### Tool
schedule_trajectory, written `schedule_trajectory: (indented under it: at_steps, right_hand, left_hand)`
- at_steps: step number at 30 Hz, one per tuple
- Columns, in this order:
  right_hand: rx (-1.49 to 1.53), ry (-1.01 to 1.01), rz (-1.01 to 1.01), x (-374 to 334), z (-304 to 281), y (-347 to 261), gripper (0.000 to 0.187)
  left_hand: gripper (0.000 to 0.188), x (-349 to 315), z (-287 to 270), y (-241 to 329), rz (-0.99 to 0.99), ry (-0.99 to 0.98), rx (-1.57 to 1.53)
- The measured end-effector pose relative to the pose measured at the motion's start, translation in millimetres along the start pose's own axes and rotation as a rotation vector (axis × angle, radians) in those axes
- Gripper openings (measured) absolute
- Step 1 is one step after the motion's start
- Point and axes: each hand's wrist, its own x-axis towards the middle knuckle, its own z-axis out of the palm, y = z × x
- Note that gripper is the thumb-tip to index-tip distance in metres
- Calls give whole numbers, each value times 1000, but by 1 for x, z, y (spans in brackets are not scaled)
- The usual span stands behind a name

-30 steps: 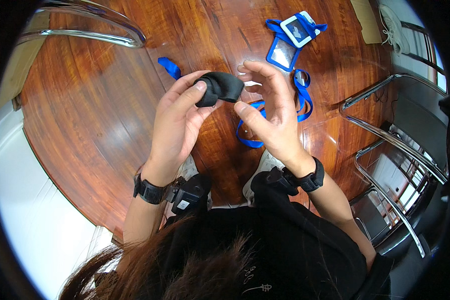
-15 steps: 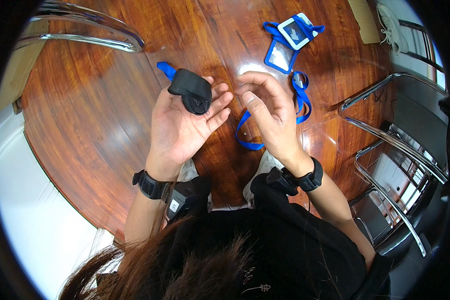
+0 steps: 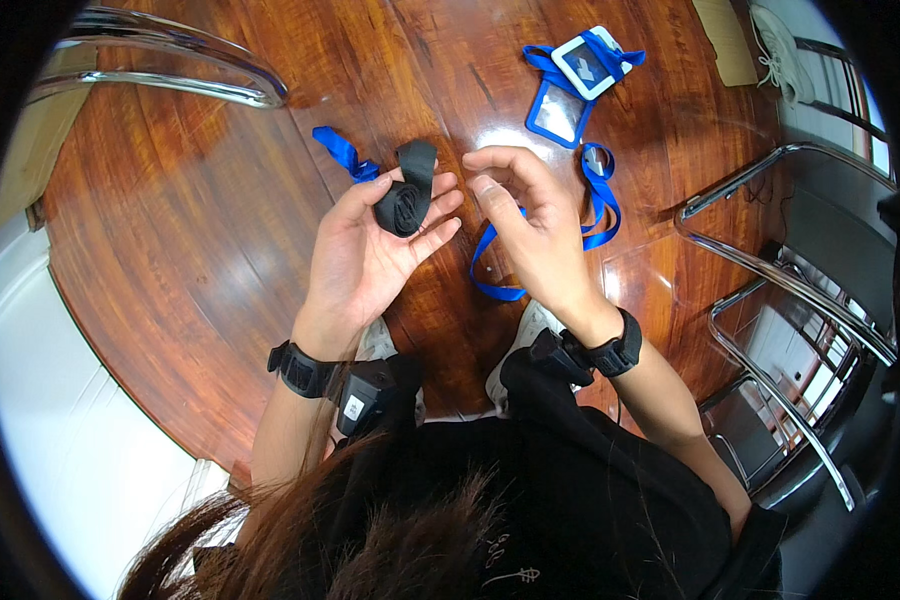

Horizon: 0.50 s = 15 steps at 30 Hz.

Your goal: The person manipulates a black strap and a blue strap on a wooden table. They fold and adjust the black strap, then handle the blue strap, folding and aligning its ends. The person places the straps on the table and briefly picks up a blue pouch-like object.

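Note:
A rolled black strap (image 3: 403, 207) rests on the fingers of my left hand (image 3: 355, 260), which is turned palm up with its thumb against the roll. The strap's loose end stands up at the far side of the coil, whose spiral faces me. My right hand (image 3: 540, 230) hovers just to the right, fingers curved and thumb apart, with nothing in it. Past my left thumb, a piece of blue ribbon (image 3: 342, 152) shows on the floor. A blue lanyard (image 3: 602, 215) lies partly behind my right hand.
Two badge holders, one white-framed (image 3: 568, 62) and one blue-framed (image 3: 558, 112), lie on the wooden floor (image 3: 190, 230) ahead. Chrome chair frames (image 3: 770, 260) stand at the right, and a curved chrome tube (image 3: 190, 85) reaches in at the upper left. A white shoe (image 3: 778, 55) is far right.
The black roll has turned in my left hand, so its coil faces me and its loose end points away. My left thumb has come onto it. The right hand has shifted slightly left.

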Motion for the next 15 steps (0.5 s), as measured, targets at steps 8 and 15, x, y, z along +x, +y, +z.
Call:
schedule_trajectory:
  at_steps: [8, 15]
  right_hand:
    - [412, -229, 339, 9, -3, 1, 29]
    - [466, -155, 350, 15, -8, -5, 27]
  left_hand:
    - [41, -2, 2, 1, -96, -179, 170]
    - [39, -3, 2, -8, -145, -186, 275]
